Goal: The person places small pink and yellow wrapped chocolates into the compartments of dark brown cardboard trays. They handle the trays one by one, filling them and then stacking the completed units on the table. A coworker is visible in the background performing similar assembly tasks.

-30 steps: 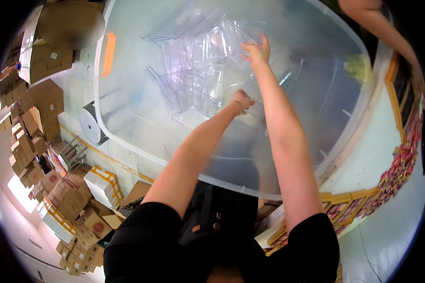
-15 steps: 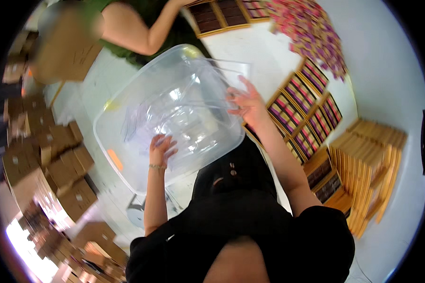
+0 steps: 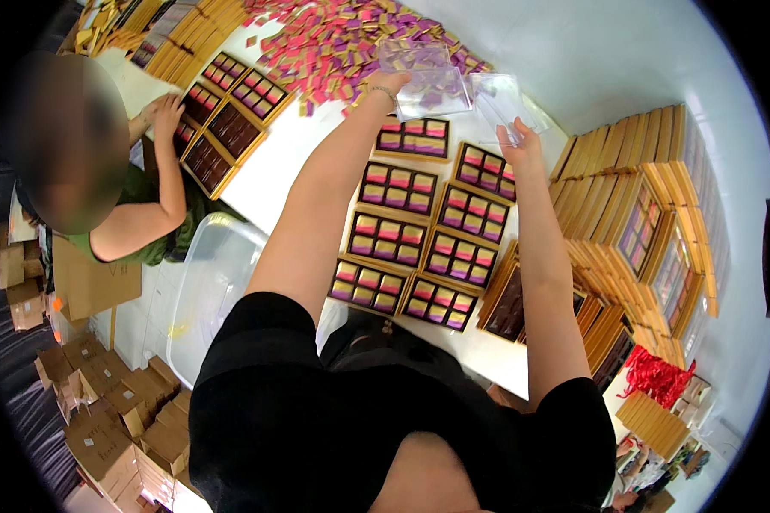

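Both my arms reach out over the white table. My left hand (image 3: 389, 83) grips the near edge of clear plastic lids (image 3: 436, 94), beside the heap of small wrapped pieces (image 3: 342, 56) in pink, purple and gold. Another clear plastic lid (image 3: 494, 96) is held at its corner by my right hand (image 3: 520, 144), close to the wall. Below my hands lie several open boxes (image 3: 387, 237) with gold rims, their dark compartments filled with pink, gold and purple pieces. None of these boxes is touched by my hands. How many lids overlap is hard to make out.
A large clear bin (image 3: 218, 252) stands left of me, partly behind my left arm. A person (image 3: 150, 209) works at the table's left with boxes (image 3: 235, 128). Stacked gold-edged boxes (image 3: 620, 197) rise at right, near red ribbons (image 3: 656, 376). Cardboard cartons (image 3: 103, 427) fill the lower left.
My hands have left the clear bin and reached far over the table, each now holding clear plastic. The view has swung right, so the bin sits at left.
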Demonstrator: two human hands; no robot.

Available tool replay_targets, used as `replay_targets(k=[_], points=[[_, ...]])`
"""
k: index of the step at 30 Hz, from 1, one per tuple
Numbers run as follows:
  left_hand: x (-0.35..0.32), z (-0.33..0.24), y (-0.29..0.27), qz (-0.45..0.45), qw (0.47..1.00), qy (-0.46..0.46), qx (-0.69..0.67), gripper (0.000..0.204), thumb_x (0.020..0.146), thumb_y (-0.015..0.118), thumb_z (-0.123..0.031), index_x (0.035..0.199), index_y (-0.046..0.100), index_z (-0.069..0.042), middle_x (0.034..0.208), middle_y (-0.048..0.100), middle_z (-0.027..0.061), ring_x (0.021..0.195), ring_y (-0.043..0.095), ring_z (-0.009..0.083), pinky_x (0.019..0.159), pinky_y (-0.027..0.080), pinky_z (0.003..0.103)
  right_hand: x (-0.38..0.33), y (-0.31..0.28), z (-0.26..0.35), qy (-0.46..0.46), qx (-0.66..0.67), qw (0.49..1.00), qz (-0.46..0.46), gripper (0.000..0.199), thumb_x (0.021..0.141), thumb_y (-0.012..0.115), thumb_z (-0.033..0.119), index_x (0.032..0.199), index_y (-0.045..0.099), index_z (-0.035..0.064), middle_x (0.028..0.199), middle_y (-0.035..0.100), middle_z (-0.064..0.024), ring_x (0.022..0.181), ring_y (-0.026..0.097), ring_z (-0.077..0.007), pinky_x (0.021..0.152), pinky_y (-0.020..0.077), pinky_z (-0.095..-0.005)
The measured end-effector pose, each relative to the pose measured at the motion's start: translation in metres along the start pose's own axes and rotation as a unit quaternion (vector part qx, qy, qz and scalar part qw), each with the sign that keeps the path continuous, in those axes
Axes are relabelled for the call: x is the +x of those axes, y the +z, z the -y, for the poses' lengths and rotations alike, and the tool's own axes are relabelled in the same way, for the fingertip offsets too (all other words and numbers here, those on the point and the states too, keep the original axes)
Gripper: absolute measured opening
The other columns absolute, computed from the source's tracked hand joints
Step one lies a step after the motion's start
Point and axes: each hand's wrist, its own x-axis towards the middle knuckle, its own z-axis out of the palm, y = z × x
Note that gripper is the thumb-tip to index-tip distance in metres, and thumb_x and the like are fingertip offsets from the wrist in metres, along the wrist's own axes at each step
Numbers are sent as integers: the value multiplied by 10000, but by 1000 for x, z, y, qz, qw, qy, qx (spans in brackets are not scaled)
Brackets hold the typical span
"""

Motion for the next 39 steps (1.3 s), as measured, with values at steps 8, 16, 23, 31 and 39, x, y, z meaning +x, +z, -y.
replay_targets(k=[8,16,23,31,39], points=[[38,-59,4,-39,937,178,299,686,729,731,-462,1168,581,43,1088,651,200,974,651,290,865,513,358,83,-28,34,-167,-309,926,-139,653,826,714,191,1345,367,-2,1331,450,-218,1216,459,-353,980,437,-487],[-130,-138,-40,258,647,630,344,239,865,634,-97,1100,675,-110,984,700,32,909,665,198,795,534,287,-93,112,66,-214,-648,580,445,971,768,728,412,1503,177,97,1526,247,-160,1409,222,-269,1124,214,-377],[-131,-50,-84,208,677,629,320,196,813,670,-106,1006,704,-124,1046,689,33,1054,625,228,976,453,410,-69,92,-28,15,-661,530,530,1100,675,801,301,1523,105,217,1484,271,-133,1393,236,-292,1104,257,-456],[-91,63,-99,0,954,280,109,516,823,682,-95,1308,507,-90,1228,610,102,1119,598,228,984,449,368,-42,44,-75,-373,-768,354,382,1153,524,885,301,1474,248,153,1361,311,-206,1265,290,-414,1059,314,-468],[-106,85,-55,-123,883,366,266,299,770,679,-124,1061,635,-66,1032,638,128,984,598,285,844,483,381,-27,34,-82,-503,-699,435,264,1172,534,890,388,1465,242,94,1330,328,-224,1226,322,-375,979,402,-424]])
